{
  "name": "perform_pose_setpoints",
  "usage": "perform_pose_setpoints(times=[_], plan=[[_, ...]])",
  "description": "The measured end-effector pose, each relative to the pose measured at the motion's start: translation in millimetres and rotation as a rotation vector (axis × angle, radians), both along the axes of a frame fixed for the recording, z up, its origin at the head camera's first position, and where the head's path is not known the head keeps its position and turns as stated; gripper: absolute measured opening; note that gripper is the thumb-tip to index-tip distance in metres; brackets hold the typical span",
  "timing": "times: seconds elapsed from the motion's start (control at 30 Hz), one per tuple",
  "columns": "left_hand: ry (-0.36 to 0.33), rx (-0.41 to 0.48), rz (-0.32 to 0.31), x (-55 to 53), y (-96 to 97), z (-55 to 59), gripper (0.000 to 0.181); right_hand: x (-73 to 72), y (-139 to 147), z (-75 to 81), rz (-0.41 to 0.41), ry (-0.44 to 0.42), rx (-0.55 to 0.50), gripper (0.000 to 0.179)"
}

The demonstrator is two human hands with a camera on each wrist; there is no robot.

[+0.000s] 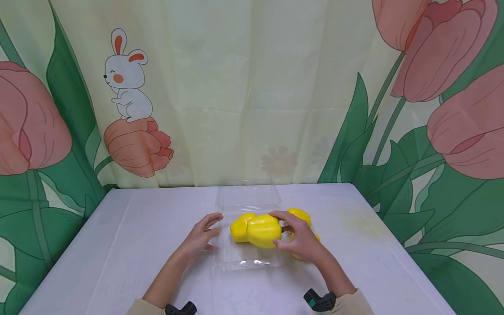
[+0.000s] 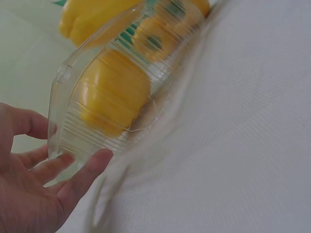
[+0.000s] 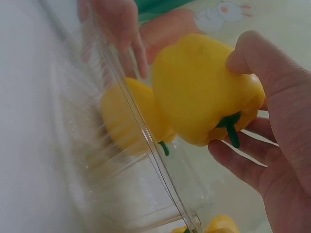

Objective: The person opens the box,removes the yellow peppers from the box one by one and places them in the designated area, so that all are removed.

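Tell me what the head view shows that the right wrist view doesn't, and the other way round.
Only the head view shows the black wrist devices, the beige sleeves and the large tulips printed on the right.

Only the right wrist view plainly shows the green stem of the yellow pepper inside the clear container.

Both share that inner pepper, the clear container, the yellow pepper held in the right hand, the left hand and the printed rabbit.

Right fingers (image 3: 235,161) gripping yellow pepper (image 3: 194,90), green stem (image 3: 232,131), second pepper (image 3: 148,111) in clear container (image 3: 166,180)
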State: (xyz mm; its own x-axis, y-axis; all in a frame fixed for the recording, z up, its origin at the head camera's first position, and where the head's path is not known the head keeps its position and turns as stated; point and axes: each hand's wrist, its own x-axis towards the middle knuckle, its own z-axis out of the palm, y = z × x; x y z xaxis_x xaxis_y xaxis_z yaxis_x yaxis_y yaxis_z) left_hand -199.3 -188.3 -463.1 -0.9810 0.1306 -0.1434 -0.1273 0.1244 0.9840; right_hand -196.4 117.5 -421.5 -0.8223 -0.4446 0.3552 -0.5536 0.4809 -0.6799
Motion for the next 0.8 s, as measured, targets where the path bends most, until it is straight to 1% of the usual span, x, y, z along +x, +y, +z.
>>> perform_pose_setpoints(times=[0.1, 0.3, 0.53, 0.8], plan=[[0.001, -0.007, -0.004, -0.2, -0.3, -0.8, 0.049, -0.1, 1.8, 0.2, -0.004, 0.004, -0.001, 0.064], [-0.007, -0.011, 0.007, -1.2, -0.5, -2.8, 0.049, -0.4, 5.2, 1.4, -0.02, 0.01, 0.002, 0.065], [-0.019, 0.001, 0.019, -2.0, -0.2, -2.3, 0.049, -1.3, 8.9, 0.6, -0.036, 0.021, 0.007, 0.066], [-0.006, -0.003, -0.003, -1.0, -0.1, -1.2, 0.049, -1.7, 14.0, 1.2, -0.048, 0.031, 0.003, 0.065]])
